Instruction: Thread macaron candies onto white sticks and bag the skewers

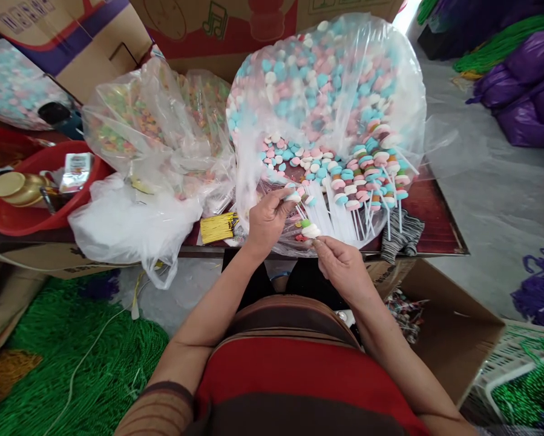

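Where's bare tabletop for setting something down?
The right corner of the tabletop, beyond the grey knitted fabric and candy skewers, looks bare; a sliver shows between white plastic bag and yellow ties. It's crowded around the left hand and right hand: candy, white sticks.

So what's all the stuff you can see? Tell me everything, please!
Table: one, dark red, middle
Candy bags: several, clear, middle to far left
Candy skewers: many, multicoloured, table right
Sticks: many, white, beside skewers
Ties: one bundle, yellow, table front
Knitted cloth: one, grey, table right
Plastic bag: one, white, left
Basin: one, red, far left
Jar: one, gold, in basin
Boxes: several, brown, back and lower right
Strands: heaps, mostly green, floor
Sacks: several, purple, upper right
Crate: one, white, lower right
Shirt: one, red-brown, bottom
Left hand: one, bare, pinching candy
Right hand: one, bare, holding candy stick
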`<state>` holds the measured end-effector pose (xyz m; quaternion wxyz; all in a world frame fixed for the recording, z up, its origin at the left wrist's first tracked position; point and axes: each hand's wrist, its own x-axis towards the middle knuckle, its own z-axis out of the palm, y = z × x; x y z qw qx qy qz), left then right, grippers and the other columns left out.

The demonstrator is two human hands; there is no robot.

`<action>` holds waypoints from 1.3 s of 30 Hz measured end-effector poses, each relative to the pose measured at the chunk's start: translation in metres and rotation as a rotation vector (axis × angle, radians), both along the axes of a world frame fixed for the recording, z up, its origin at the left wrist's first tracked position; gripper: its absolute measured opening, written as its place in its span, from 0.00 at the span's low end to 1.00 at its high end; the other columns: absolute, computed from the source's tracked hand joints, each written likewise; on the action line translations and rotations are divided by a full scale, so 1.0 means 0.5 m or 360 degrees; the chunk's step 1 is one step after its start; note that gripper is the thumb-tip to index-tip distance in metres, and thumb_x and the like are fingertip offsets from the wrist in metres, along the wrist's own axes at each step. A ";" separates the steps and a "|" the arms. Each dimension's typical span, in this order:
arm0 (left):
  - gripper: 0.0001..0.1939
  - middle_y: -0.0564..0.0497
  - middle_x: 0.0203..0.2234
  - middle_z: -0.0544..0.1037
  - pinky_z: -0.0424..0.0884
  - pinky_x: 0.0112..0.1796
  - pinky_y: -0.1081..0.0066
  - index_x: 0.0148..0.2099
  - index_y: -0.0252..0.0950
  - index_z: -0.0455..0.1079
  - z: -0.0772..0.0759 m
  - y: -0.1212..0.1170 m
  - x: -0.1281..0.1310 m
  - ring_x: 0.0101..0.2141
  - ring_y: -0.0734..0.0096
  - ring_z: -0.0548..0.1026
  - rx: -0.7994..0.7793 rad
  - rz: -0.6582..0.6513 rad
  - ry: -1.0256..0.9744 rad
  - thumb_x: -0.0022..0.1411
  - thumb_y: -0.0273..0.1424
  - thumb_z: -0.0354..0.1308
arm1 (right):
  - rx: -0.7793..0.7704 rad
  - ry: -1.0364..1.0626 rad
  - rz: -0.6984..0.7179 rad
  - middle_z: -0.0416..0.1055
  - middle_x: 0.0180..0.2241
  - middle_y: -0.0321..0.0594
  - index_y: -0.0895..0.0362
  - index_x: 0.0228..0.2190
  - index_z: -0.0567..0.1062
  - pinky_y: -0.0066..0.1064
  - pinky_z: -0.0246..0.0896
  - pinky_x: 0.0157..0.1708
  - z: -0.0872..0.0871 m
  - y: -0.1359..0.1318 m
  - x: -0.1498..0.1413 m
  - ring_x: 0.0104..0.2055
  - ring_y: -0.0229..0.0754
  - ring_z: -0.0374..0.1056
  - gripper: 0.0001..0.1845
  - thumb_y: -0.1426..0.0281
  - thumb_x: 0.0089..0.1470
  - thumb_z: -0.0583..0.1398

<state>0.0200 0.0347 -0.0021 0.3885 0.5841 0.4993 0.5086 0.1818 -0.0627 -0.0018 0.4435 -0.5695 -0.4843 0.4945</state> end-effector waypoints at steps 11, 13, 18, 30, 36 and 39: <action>0.13 0.54 0.42 0.86 0.78 0.47 0.68 0.46 0.45 0.82 -0.020 -0.037 0.023 0.41 0.70 0.82 -0.0163 0.0066 -0.0355 0.62 0.44 0.68 | -0.0085 0.0218 -0.0076 0.51 0.13 0.26 0.55 0.30 0.76 0.28 0.38 0.15 0.032 -0.010 -0.024 0.15 0.32 0.44 0.20 0.51 0.59 0.61; 0.14 0.53 0.43 0.86 0.77 0.50 0.67 0.46 0.44 0.82 -0.017 -0.041 0.022 0.44 0.69 0.82 -0.0103 0.0054 -0.0300 0.63 0.44 0.67 | -0.0083 0.0266 -0.0102 0.51 0.13 0.26 0.55 0.30 0.76 0.28 0.39 0.15 0.029 -0.008 -0.034 0.15 0.32 0.44 0.20 0.50 0.58 0.62; 0.19 0.48 0.44 0.85 0.77 0.51 0.66 0.47 0.42 0.82 -0.022 -0.060 0.032 0.46 0.68 0.82 0.0127 -0.0114 -0.0121 0.69 0.48 0.58 | -0.0011 0.0271 -0.0125 0.54 0.13 0.27 0.53 0.24 0.69 0.27 0.42 0.16 0.000 0.006 -0.050 0.16 0.32 0.48 0.25 0.47 0.60 0.60; 0.15 0.44 0.51 0.83 0.70 0.57 0.60 0.55 0.38 0.77 0.003 0.163 -0.011 0.54 0.59 0.77 0.0431 -0.0146 0.1060 0.72 0.32 0.52 | -0.0135 0.0856 -0.0282 0.63 0.18 0.28 0.56 0.31 0.76 0.25 0.40 0.17 -0.056 0.030 -0.030 0.16 0.28 0.48 0.24 0.47 0.53 0.68; 0.17 0.34 0.42 0.83 0.66 0.51 0.53 0.43 0.32 0.80 -0.010 0.231 -0.036 0.48 0.47 0.78 0.0313 -0.0307 0.2163 0.71 0.29 0.49 | -0.0136 0.0839 -0.0284 0.62 0.17 0.28 0.56 0.31 0.76 0.24 0.38 0.16 -0.086 0.030 -0.037 0.16 0.28 0.48 0.25 0.46 0.54 0.67; 0.17 0.34 0.41 0.83 0.65 0.51 0.52 0.43 0.32 0.80 -0.014 0.210 -0.045 0.48 0.47 0.78 0.0330 -0.0366 0.2243 0.71 0.30 0.49 | -0.0158 0.0824 -0.0296 0.62 0.17 0.28 0.56 0.32 0.76 0.24 0.38 0.16 -0.101 0.031 -0.035 0.16 0.28 0.47 0.25 0.46 0.55 0.66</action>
